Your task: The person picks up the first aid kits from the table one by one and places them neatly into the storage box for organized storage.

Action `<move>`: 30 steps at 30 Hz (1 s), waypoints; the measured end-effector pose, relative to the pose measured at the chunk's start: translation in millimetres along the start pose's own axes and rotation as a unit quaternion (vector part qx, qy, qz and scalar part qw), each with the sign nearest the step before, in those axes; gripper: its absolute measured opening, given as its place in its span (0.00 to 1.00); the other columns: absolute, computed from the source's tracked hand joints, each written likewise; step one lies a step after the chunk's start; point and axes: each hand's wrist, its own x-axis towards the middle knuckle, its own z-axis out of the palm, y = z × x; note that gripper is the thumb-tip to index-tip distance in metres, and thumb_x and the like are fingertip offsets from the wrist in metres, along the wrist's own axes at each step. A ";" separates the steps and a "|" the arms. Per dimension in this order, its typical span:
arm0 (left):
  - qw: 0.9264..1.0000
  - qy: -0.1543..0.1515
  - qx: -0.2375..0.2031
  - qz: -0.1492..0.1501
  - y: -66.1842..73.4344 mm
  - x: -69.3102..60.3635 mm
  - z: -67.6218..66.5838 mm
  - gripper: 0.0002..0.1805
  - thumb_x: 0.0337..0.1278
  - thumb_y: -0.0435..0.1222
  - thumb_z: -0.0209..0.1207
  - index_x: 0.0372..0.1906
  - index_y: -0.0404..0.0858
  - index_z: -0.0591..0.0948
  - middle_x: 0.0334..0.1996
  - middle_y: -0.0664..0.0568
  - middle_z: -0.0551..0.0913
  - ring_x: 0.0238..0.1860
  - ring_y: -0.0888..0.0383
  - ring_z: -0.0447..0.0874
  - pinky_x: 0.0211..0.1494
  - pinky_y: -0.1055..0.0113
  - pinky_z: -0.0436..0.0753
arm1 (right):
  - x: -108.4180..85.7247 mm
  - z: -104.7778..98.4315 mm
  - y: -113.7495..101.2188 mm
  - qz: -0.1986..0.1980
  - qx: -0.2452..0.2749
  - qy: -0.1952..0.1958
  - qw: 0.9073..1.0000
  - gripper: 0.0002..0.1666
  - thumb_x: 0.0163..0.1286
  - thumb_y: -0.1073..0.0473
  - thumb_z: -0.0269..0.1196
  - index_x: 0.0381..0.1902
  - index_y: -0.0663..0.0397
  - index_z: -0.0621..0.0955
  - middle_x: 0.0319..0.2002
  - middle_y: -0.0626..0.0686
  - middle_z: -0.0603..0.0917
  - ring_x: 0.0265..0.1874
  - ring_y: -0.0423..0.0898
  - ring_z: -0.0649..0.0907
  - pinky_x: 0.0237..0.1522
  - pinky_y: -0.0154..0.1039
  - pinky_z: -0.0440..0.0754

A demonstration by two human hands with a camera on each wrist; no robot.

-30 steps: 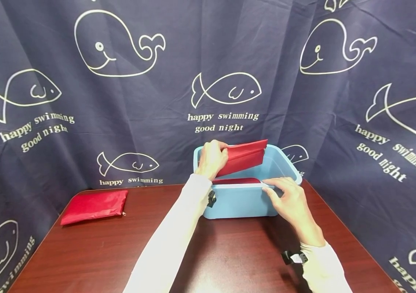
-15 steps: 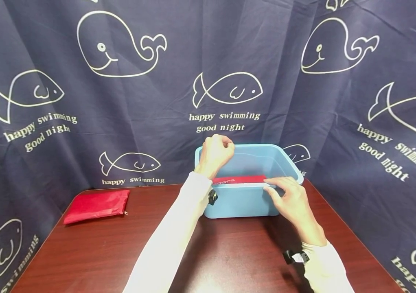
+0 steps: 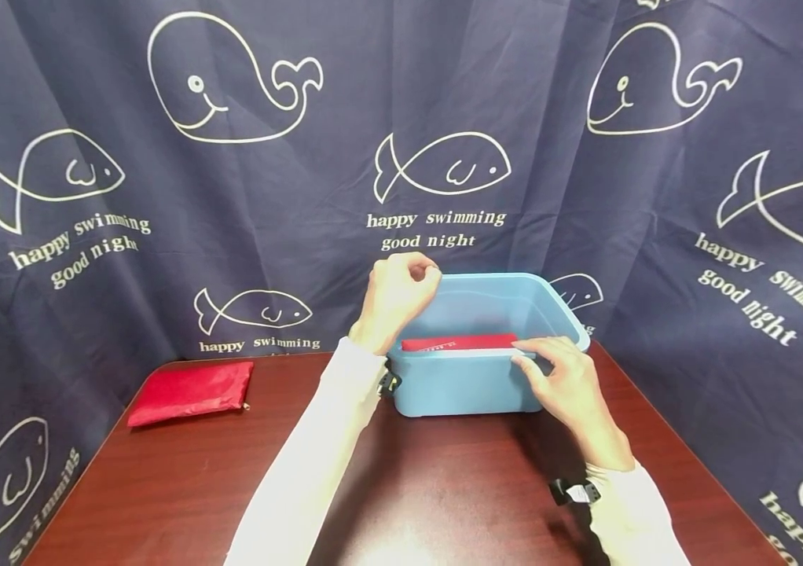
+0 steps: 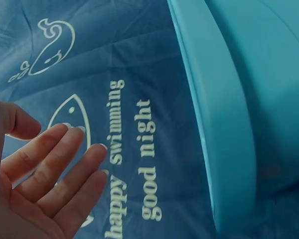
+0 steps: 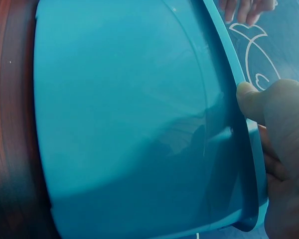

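Above the left rim of the blue bin (image 3: 468, 385), the left hand (image 3: 399, 299) is empty, and in the left wrist view that hand (image 4: 55, 174) has its fingers relaxed beside the bin's rim (image 4: 219, 124). The right hand (image 3: 567, 385) pinches the bin's near rim at its right part; in the right wrist view the thumb of this hand (image 5: 284, 144) lies on the outer side of the rim, other fingers behind it. Inside the bin, a red item (image 3: 461, 342) shows just behind the near wall; its lower part is hidden.
A red zip pouch (image 3: 191, 393) lies on the brown table (image 3: 232, 472) at the left. Behind the table hangs a dark blue curtain (image 3: 331, 204) with white fish and whale prints; it also runs along both sides.
The red pouch the left hand held over the bin has been let go and dropped inside. Since then the left hand has shifted slightly left. The right hand stays on the rim.
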 end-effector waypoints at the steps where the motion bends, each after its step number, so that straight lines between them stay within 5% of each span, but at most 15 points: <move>1: 1.000 0.001 0.000 0.002 -1.0 -1.4 -3.0 0.07 0.54 0.44 0.60 0.29 0.56 0.88 0.19 0.70 0.82 0.25 0.66 0.80 0.34 0.66 0.79 | 0.1 -0.6 0.0 0.001 0.000 0.001 1.000 0.17 0.53 0.66 0.79 0.42 0.53 0.92 0.37 0.51 0.92 0.39 0.52 0.87 0.50 0.28 0.73; 17: 0.999 0.030 0.000 0.030 -37.7 -38.5 -60.6 0.11 0.56 0.39 0.60 0.38 0.50 0.91 0.29 0.63 0.89 0.34 0.67 0.86 0.41 0.63 0.82 | 1.6 2.4 -1.1 -0.001 0.011 0.001 1.000 0.18 0.52 0.68 0.78 0.42 0.55 0.92 0.37 0.52 0.92 0.38 0.53 0.86 0.51 0.22 0.70; 24: 0.998 0.050 0.044 0.023 -76.5 -62.8 -91.0 0.12 0.57 0.37 0.60 0.39 0.49 0.92 0.36 0.59 0.92 0.36 0.62 0.89 0.41 0.60 0.84 | 2.2 2.6 -1.7 0.001 0.008 -0.005 1.000 0.18 0.52 0.66 0.78 0.43 0.54 0.91 0.37 0.53 0.92 0.39 0.53 0.86 0.52 0.20 0.69; 30: 0.995 0.070 0.074 -0.018 -114.5 -85.0 -116.9 0.13 0.57 0.34 0.60 0.41 0.48 0.92 0.38 0.55 0.92 0.38 0.57 0.90 0.41 0.57 0.83 | 2.0 2.5 1.9 0.000 0.005 -0.007 1.000 0.18 0.52 0.66 0.79 0.43 0.55 0.91 0.37 0.53 0.92 0.39 0.52 0.86 0.52 0.18 0.68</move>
